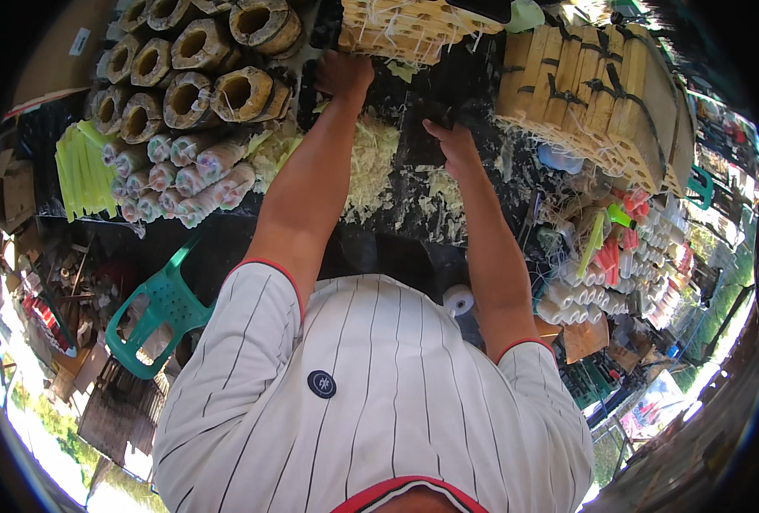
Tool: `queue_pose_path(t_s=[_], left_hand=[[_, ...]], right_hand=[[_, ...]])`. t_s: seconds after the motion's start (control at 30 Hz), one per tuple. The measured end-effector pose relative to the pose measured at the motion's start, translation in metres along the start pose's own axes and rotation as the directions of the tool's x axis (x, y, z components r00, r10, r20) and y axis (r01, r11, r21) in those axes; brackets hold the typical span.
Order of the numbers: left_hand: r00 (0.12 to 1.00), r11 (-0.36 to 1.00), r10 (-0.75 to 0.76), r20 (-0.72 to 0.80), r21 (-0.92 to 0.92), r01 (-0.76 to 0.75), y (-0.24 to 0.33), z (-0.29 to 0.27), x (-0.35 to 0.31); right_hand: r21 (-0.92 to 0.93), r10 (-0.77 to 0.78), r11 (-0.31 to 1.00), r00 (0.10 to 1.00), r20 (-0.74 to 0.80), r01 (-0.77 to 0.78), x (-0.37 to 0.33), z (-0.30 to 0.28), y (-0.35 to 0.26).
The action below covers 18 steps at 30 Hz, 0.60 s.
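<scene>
My left hand (345,75) reaches over the dark worktable (431,81), close to the near left corner of a pale block of bundled hollow pieces (413,32) with loose white strings. Shadow hides its fingertips, so its grip is unclear. Farther right and nearer to me, my right hand (454,147) is low over the dark surface. Its thumb stretches out to the left, apart from the palm; the other fingers are mostly hidden, and nothing shows in it. Yellowish shavings (371,162) lie on the table between my forearms.
Stacked hollow brown tubes (193,44), plastic-wrapped rolls (187,171) and yellow-green strips (84,171) crowd the left. On the right stand a strapped wooden bundle (580,90) and many white rolls (584,295). A green plastic chair (161,312) is at lower left.
</scene>
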State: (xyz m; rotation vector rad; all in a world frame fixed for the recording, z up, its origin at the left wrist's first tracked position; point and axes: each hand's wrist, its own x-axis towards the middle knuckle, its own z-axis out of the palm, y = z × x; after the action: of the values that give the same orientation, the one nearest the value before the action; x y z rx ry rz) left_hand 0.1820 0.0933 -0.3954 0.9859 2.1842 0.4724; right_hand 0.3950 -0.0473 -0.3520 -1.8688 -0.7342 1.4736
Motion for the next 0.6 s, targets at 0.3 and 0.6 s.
queue_pose_path(t_s=[0.3,0.6], left_hand=[[0.971,0.96,0.235,-0.033,-0.146,-0.238,-0.031,-0.025,-0.009],[0.665,0.648,0.745,0.039,0.191,-0.737,-0.104,-0.115,-0.108]], right_hand=[[-0.925,-0.595,0.233,0.796,0.108,0.3,-0.011,0.033,-0.063],[-0.72,-0.562,0.193,0.676,0.476,0.667,0.004,0.112,-0.061]])
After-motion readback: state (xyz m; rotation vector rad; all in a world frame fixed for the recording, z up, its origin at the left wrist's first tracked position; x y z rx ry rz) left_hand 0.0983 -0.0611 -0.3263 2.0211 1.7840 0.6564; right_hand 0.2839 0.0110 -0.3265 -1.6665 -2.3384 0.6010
